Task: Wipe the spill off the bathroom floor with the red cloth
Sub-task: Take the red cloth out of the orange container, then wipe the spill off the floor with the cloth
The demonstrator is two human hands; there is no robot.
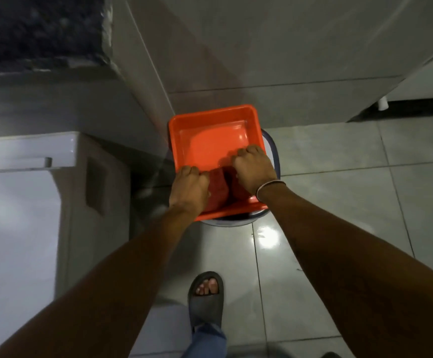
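Bathroom floor (pixel 326 156): red cloth (pixel 219 188) between hands (pixel 220 177).

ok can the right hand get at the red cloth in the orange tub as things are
Probably yes: the right hand is already closed on the red cloth inside the orange tub, opposite the left hand. Nothing sits between them.

1. One orange square basin (pixel 211 117), set on top of a bucket.
2. One round bucket (pixel 275 151), only its rim showing beneath the basin.
3. One red cloth (pixel 219 188), at the basin's near edge.
4. Two bare hands: left hand (pixel 189 187), right hand (pixel 254 167).
5. One wrist bangle (pixel 271 184).
6. One grey slide sandal (pixel 206 301).
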